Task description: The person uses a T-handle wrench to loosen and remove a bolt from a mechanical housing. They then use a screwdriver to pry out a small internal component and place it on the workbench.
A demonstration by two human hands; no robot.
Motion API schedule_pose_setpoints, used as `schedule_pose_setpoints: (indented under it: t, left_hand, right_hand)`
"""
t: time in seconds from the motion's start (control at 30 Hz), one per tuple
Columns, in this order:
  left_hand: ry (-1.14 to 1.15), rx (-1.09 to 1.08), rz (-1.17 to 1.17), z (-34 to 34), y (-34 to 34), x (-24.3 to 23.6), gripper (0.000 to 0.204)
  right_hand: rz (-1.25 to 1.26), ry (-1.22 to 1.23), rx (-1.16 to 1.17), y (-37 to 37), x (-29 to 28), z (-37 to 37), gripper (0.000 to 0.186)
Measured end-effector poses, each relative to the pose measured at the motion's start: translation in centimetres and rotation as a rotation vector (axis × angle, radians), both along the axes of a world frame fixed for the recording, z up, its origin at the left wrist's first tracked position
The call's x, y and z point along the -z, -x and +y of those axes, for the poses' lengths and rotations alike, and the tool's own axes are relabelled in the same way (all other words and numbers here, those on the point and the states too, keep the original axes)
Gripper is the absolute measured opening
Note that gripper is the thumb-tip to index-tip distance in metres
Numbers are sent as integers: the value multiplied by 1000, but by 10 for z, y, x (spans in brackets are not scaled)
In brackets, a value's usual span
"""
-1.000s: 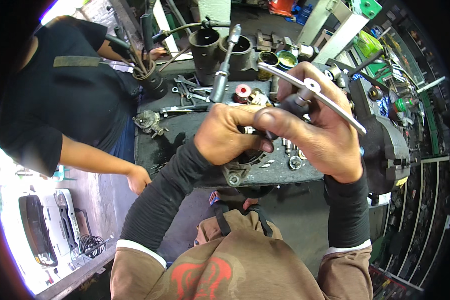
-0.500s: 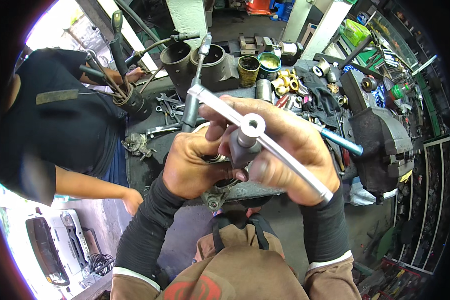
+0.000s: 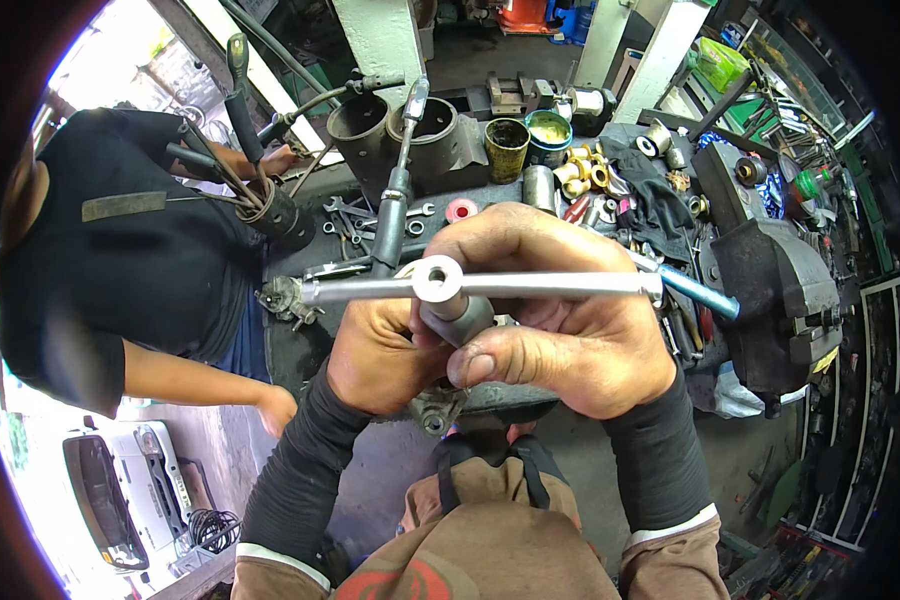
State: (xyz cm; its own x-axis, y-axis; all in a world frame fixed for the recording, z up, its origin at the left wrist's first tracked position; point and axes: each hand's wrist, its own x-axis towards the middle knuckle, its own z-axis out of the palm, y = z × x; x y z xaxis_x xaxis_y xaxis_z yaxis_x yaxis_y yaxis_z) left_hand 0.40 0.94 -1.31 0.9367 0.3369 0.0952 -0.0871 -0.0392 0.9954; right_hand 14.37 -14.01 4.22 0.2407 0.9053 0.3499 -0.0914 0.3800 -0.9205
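Note:
My right hand (image 3: 600, 350) is closed round a T-handle socket wrench, thumb and fingers on its dark socket (image 3: 458, 322). The silver sliding bar (image 3: 550, 286) runs level across the front of both hands. My left hand (image 3: 370, 355) sits closed just behind and left of the socket; its fingers are mostly hidden, so I cannot make out what they hold. Below the hands, part of a grey metal casting (image 3: 436, 408) shows at the bench's near edge. Beyond my left hand is a long ratchet handle (image 3: 398, 195) with a dark grip.
A person in a dark shirt (image 3: 140, 270) stands at left, beside a pot of rods (image 3: 282, 222). Metal cylinders (image 3: 360, 140), open cans (image 3: 507, 150), spanners (image 3: 350, 215) and brass fittings (image 3: 582, 170) crowd the bench. A large vise (image 3: 775, 290) stands at right.
The bar has turned from slanting down to the right to nearly level, and its hub has moved left and slightly down. My right thumb has shifted left along the socket.

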Motion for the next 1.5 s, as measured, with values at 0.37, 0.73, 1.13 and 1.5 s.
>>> schedule_pose_setpoints:
  t: [0.37,0.73,1.13,1.5]
  left_hand:
    - [-134,-4,-26,0,0,-10,23]
    - [-181,71,-61,8,-3,5,27]
    - [-93,8,-132,0,-4,-2,19]
    - [-106,15,-104,3,-5,-1,18]
  right_hand:
    - [205,-1,-60,1,4,3,57]
    - [238,38,13,8,-6,2,55]
    - [67,45,125,14,-4,4,55]
    - [-82,64,153,7,-7,9,54]
